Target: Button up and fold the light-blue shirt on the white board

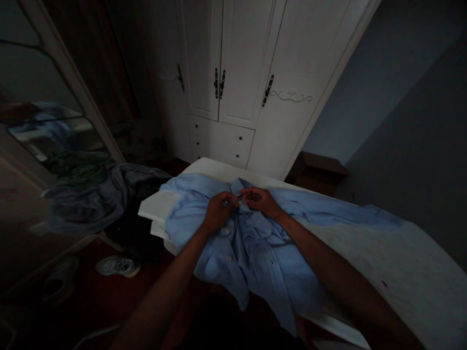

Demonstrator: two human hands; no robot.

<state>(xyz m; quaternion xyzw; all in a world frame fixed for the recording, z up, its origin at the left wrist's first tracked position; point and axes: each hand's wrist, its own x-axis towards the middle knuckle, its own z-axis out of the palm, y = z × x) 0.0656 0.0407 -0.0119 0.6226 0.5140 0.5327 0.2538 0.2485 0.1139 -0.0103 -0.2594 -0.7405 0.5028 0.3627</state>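
Observation:
A light blue button-up shirt (251,253) lies spread over the corner of a white table (401,272), its hem hanging off the near edge. My left hand (218,212) and my right hand (260,200) meet at the shirt's front just below the collar. Both have their fingers pinched on the fabric of the placket near the top button. White buttons run down the shirt's front toward me.
A white wardrobe (241,82) with black handles stands behind the table. A heap of grey and green clothes (98,192) lies to the left, below a leaning mirror (47,121). White shoes (118,266) sit on the dark floor. A brown box (317,167) stands by the wall.

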